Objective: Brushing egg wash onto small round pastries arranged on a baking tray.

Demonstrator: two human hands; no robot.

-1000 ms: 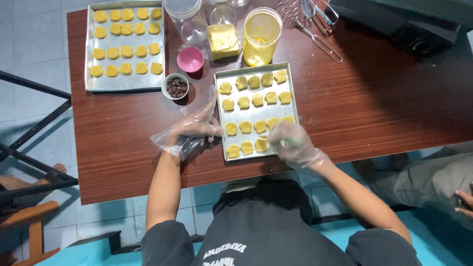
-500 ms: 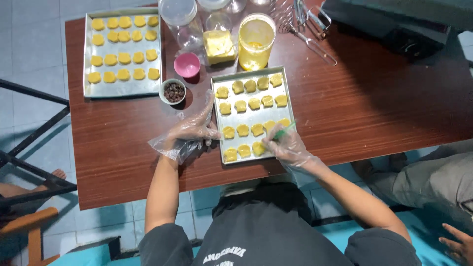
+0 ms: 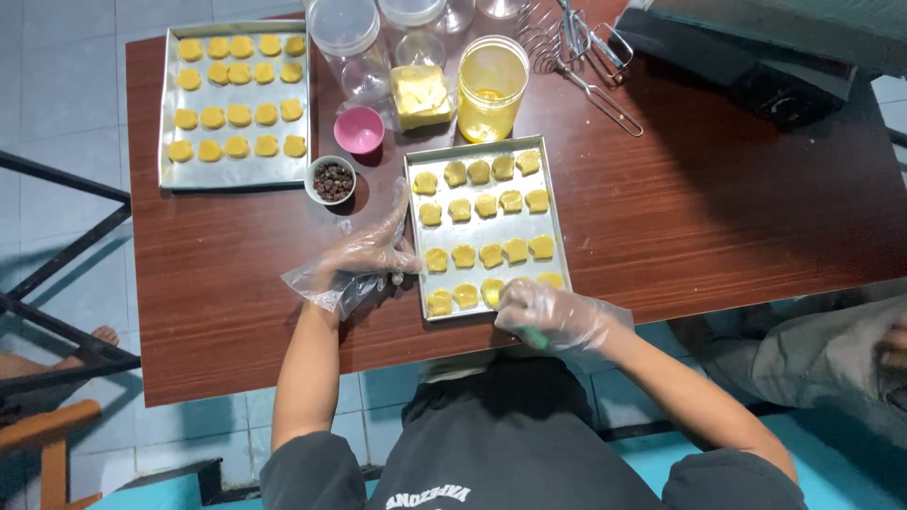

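Note:
A metal baking tray with rows of yellow dough pieces lies on the dark wooden table in front of me. My left hand, in a loose clear plastic glove, rests on the tray's left rim with fingers spread. My right hand, also gloved, is at the tray's near right corner, closed on a thin green tool, right beside the front-row dough pieces.
A second tray of dough pieces sits far left. Behind my tray are a small bowl of dark bits, a pink cup, a wrapped butter block, a yellow jar, clear jars, beaters. Another person's leg is right.
My right hand has drawn back from the tray's right side to its near right corner. The left hand stays on the left rim.

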